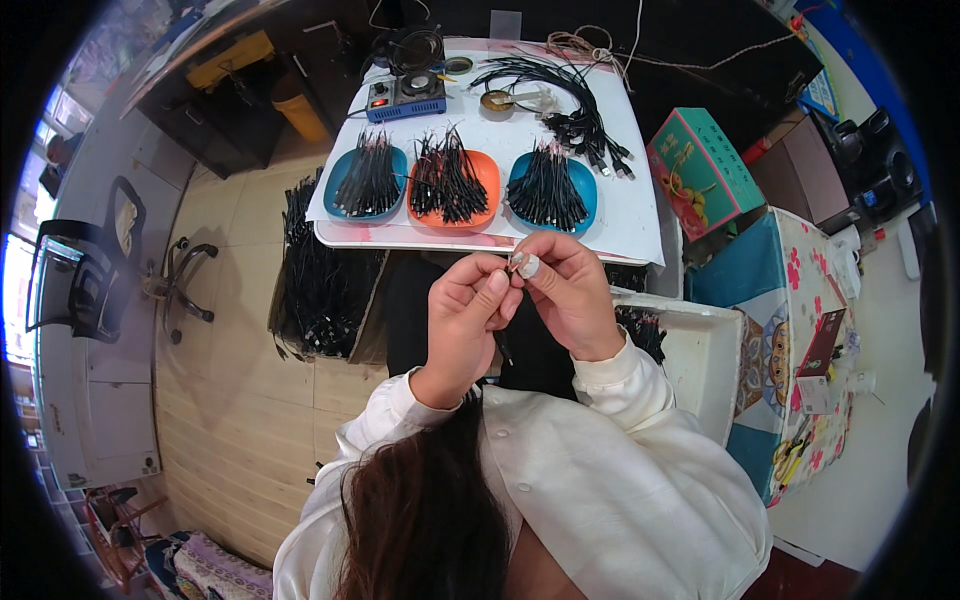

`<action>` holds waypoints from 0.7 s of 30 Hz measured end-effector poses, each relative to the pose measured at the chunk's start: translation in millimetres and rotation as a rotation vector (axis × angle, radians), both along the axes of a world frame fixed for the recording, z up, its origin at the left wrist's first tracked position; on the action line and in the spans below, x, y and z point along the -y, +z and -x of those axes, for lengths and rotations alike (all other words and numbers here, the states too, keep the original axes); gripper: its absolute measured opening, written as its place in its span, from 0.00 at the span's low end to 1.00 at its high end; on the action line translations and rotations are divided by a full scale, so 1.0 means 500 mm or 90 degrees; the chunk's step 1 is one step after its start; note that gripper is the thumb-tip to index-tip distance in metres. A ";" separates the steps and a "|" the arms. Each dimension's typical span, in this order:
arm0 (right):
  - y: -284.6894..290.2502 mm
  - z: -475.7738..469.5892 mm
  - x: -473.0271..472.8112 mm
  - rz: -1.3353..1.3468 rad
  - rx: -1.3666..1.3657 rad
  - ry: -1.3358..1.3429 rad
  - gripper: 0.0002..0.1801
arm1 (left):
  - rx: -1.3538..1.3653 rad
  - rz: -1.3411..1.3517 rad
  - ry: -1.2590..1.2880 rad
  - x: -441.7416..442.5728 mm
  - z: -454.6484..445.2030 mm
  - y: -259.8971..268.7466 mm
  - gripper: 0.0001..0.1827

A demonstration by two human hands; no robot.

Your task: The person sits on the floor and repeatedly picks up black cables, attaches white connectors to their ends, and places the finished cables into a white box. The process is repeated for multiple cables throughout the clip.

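In front of my lap, my left hand (pixel 471 311) pinches a short black cable (pixel 504 349) whose lower end hangs below the fingers. My right hand (pixel 568 294) meets it at the cable's upper end, thumb and fingertips pressed around the thin wires there. White tape covers the tip of that thumb. The fingers hide most of the wire ends. Just beyond stand a blue tray (pixel 331 196), an orange tray (pixel 493 193) and a second blue tray (pixel 590 187), each with a bundle of short black cables.
On the white-covered table (pixel 480 135) sit a blue solder pot (pixel 407 97) with a lit switch, a round tin (pixel 496 106) and a bunch of long USB cables (pixel 581 112). A carton of black cables (pixel 322 292) stands left, a white foam box (pixel 701 360) right.
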State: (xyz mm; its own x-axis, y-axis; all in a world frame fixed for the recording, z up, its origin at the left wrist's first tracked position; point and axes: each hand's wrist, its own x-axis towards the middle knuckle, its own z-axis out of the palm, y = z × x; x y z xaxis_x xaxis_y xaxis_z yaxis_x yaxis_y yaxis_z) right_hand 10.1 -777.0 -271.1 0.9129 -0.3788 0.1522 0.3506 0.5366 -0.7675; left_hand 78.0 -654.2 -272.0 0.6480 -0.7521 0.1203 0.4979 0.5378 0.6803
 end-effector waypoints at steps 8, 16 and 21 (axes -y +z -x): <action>-0.023 -0.004 -0.007 0.219 -0.003 -0.157 0.06 | -0.032 0.013 0.036 0.014 0.000 -0.012 0.07; -0.024 -0.003 0.012 0.143 -0.045 -0.057 0.05 | -0.027 0.019 -0.032 0.014 -0.021 -0.022 0.07; -0.025 0.003 0.014 0.438 0.004 -0.200 0.06 | 0.039 -0.117 0.051 0.012 -0.016 -0.020 0.07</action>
